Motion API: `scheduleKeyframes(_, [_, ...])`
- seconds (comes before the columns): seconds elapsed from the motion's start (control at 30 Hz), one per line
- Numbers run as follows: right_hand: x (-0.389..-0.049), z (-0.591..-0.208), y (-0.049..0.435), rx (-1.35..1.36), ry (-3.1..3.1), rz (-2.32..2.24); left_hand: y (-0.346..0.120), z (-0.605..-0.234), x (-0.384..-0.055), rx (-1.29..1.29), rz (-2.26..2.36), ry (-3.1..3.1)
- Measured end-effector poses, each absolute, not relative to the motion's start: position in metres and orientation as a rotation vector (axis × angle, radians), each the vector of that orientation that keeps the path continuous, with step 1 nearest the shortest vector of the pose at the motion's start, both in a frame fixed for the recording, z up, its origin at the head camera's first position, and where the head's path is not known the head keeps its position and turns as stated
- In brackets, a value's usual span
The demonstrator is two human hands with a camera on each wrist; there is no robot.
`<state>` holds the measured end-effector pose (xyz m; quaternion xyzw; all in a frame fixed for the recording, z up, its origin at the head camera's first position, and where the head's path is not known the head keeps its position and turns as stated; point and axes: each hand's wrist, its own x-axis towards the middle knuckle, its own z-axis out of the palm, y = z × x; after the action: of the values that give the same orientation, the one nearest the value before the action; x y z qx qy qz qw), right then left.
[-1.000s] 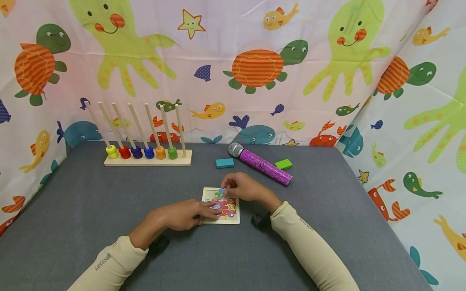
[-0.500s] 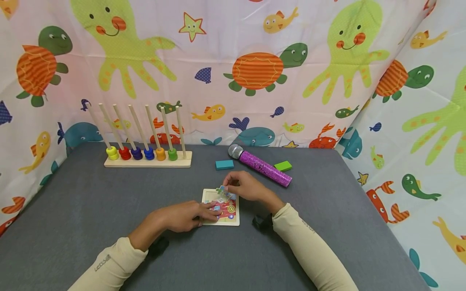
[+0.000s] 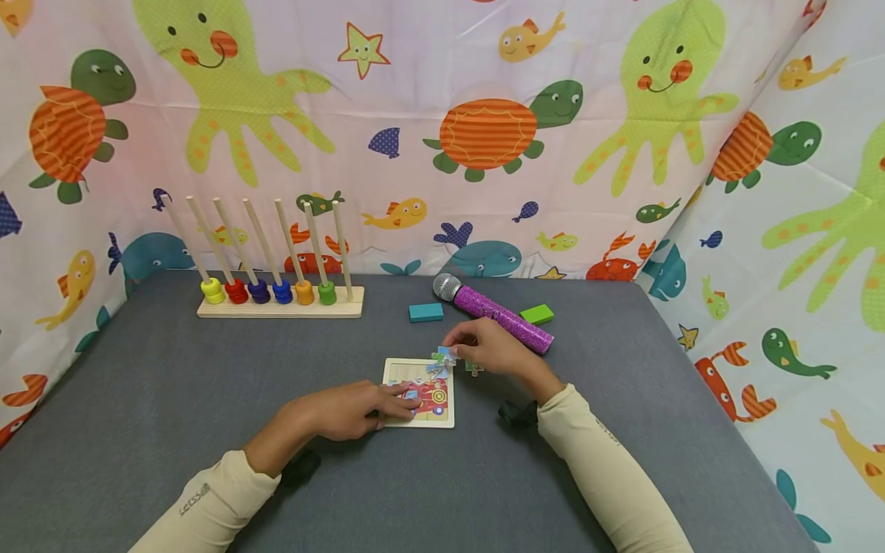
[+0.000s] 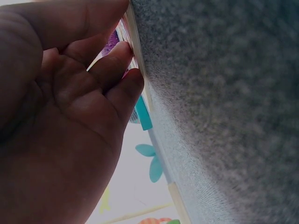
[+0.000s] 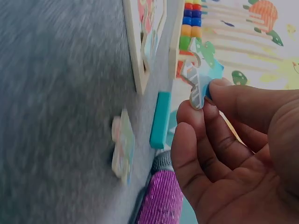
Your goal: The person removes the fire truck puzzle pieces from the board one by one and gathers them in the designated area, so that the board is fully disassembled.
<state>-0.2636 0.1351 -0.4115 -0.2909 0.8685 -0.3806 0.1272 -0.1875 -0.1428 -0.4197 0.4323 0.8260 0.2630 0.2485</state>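
A square wooden jigsaw puzzle (image 3: 419,423) with a light frame and a red vehicle picture lies on the grey table. My left hand (image 3: 353,409) rests on its left side, fingers extended over the picture. Between thumb and fingers, my right hand (image 3: 494,347) pinches a blue and green puzzle piece (image 5: 204,73), raised near the frame's upper right corner. A second puzzle piece (image 5: 123,147) lies loose on the table right of the frame, partly hidden by the right hand in the head view. Bare wood shows at the puzzle's upper left.
Behind the puzzle lie a teal block (image 3: 425,312), a purple glitter microphone (image 3: 503,316) and a green block (image 3: 537,314). A wooden peg rack (image 3: 280,309) with coloured rings stands at the back left. A printed sea-animal curtain (image 3: 387,77) hangs behind the table.
My right hand has lifted the blue and green puzzle piece out of the puzzle's upper part and moved it to the right. The left hand has stayed in place.
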Motion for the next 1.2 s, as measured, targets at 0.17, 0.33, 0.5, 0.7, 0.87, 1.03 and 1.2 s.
scheduleKeyframes(0.17, [-0.264,-0.413,0.148,-0.827,2.552,-1.094,-0.143,-0.419,-0.187,1.173,0.718,2.251])
scheduleKeyframes(0.33, [-0.265,-0.414,0.164,-0.800,2.572,-1.091,-0.142,-0.420,-0.187,1.167,0.708,2.257])
scheduleKeyframes(0.5, [-0.264,-0.413,0.181,-0.833,2.635,-1.015,-0.142,-0.419,-0.187,1.187,0.710,2.268])
scheduleKeyframes(0.7, [-0.261,-0.411,0.200,-0.800,2.680,-0.898,-0.143,-0.420,-0.186,1.213,0.716,2.267])
scheduleKeyframes(0.87, [-0.262,-0.413,0.208,-0.825,2.697,-0.794,-0.143,-0.419,-0.185,1.208,0.702,2.280])
scheduleKeyframes(1.03, [-0.260,-0.414,0.210,-0.845,2.747,-0.713,-0.143,-0.418,-0.184,1.195,0.710,2.279])
scheduleKeyframes(1.2, [-0.258,-0.414,0.209,-0.827,2.787,-0.715,-0.142,-0.418,-0.184,1.194,0.716,2.270])
